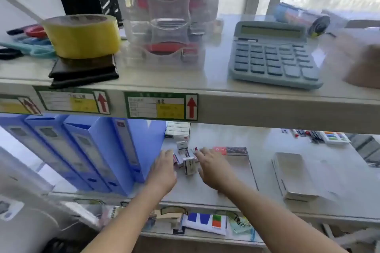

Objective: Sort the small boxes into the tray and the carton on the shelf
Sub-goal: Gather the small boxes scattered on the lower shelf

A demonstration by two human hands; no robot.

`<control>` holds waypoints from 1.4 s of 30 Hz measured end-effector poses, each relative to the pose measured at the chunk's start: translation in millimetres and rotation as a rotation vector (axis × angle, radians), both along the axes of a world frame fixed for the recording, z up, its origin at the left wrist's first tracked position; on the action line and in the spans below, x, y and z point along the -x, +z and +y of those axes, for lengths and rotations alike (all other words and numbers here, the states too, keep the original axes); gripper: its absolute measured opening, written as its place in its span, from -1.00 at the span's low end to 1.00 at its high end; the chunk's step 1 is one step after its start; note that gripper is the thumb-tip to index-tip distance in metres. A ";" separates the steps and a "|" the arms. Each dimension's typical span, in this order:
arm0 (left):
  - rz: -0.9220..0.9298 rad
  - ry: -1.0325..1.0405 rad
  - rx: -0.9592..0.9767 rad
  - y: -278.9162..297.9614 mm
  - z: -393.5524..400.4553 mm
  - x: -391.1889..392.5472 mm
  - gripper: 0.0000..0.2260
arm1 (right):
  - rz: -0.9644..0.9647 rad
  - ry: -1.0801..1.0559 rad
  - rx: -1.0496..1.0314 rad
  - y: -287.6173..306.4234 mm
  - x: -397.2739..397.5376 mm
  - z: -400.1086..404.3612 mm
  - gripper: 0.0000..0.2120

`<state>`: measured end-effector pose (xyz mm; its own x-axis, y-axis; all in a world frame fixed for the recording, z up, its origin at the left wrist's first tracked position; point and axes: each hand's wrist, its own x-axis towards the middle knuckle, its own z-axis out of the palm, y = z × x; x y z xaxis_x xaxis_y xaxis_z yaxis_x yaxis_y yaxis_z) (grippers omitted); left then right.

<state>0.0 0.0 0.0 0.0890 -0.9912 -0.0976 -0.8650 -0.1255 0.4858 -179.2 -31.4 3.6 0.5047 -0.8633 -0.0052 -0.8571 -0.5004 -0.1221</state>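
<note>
Both bare forearms reach in: left grip and right grip spread, flanking small white printed boxes; I should gather inward evenly.

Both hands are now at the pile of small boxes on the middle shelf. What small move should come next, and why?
Probably close the right hand on the upright white box and lift it toward the flat tray just to its right. That box stands at the front of the small boxes, between both hands, and neither the right nor the left hand seems to grip anything yet.
</note>
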 end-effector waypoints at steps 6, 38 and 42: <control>0.057 -0.029 0.000 -22.2 -41.5 -3.4 -0.57 | 0.134 -0.051 -0.047 -16.0 -21.6 -53.1 -0.48; 0.471 -0.506 0.213 19.7 -12.2 230.3 -0.57 | -0.274 -0.683 0.059 -2.1 249.2 53.7 -0.46; 0.439 -0.571 0.155 5.9 -10.8 274.7 -0.55 | -0.290 -0.712 0.050 -8.9 267.8 58.5 -0.47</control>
